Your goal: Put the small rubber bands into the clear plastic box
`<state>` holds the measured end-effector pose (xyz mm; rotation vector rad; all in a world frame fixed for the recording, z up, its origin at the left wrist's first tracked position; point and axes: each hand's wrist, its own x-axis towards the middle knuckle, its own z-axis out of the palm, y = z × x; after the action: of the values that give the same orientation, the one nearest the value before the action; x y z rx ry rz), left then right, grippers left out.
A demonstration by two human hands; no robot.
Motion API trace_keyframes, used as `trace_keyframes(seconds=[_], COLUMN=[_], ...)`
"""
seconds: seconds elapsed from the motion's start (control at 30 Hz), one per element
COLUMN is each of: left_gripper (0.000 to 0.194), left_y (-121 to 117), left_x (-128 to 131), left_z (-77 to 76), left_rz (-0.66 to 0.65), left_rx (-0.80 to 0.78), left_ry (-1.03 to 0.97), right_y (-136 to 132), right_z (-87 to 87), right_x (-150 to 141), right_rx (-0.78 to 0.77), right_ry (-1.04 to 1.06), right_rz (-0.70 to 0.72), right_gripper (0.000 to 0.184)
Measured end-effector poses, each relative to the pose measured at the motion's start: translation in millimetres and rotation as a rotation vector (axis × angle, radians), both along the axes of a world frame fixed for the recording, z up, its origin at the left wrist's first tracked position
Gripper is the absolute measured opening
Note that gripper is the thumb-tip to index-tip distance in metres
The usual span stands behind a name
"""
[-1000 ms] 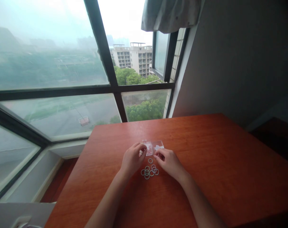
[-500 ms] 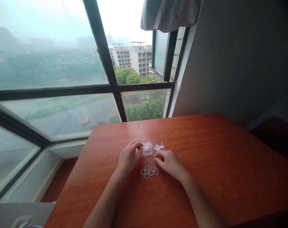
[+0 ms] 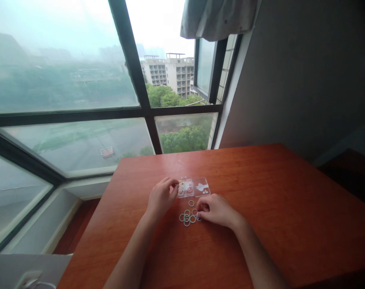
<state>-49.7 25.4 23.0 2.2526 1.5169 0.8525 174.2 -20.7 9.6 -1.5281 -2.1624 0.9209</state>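
Note:
A hinged clear plastic box (image 3: pixel 186 196) lies opened on the table, with small yellowish and reddish pieces in its compartments. Its lid (image 3: pixel 202 188), bearing a white label, is folded out to the right. My left hand (image 3: pixel 163 196) is at the box's left edge, thumb and fingers curled together against it. In front of the box lies a loose cluster of pale grey-green rings (image 3: pixel 186 218), some overlapping. One single ring (image 3: pixel 191 203) sits apart, nearer the box. My right hand (image 3: pixel 217 210) reaches the cluster's right side, its fingertips pinching a ring that they partly cover.
The reddish-brown wooden table (image 3: pixel 260 180) reaches the window (image 3: pixel 185 132) at the back and a grey wall on the right. A curtain (image 3: pixel 217 20) hangs above. A socket (image 3: pixel 32 279) is low at the left.
My right hand has moved down from near the lid onto the ring cluster. My left hand has drawn slightly left, uncovering more of the box's left compartments.

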Motion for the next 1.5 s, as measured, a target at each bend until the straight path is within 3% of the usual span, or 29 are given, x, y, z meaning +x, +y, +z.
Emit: trace_keyframes(seconds=[0.23,0.4,0.67,0.93,1.13,1.33,1.5], left_gripper=[0.016,0.014,0.014,0.011,0.01,0.009,0.008], left_y=[0.4,-2.0,-8.8,-10.0,-10.0,-5.4,-4.2], left_x=[-0.5,4.5,17.4,20.5,22.2,18.5,16.7], left_z=[-2.7,-2.7,0.8,-3.2,-4.1,-6.8,-12.7], left_rz=[-0.003,-0.028,-0.249,-0.307,-0.279,-0.135,-0.088], left_rx=[-0.002,-0.003,-0.092,-0.147,-0.128,-0.045,-0.01], left_ry=[0.022,0.007,-0.147,-0.183,-0.165,-0.183,-0.155], right_y=[-0.3,1.7,4.8,4.8,3.9,5.2,5.5], right_z=[-1.3,-5.6,-2.8,-5.5,-4.9,-8.6,-10.5], right_x=[-0.5,-5.5,-11.3,-12.0,-12.6,-10.1,-6.6], right_rx=[0.005,0.082,0.241,0.287,0.28,0.239,0.195], right_ry=[0.037,0.158,0.201,0.257,0.259,0.157,0.066], right_rz=[0.008,-0.088,-0.238,-0.233,-0.242,-0.255,-0.265], right_gripper=[0.003,0.007,0.014,0.016,0.012,0.009,0.01])
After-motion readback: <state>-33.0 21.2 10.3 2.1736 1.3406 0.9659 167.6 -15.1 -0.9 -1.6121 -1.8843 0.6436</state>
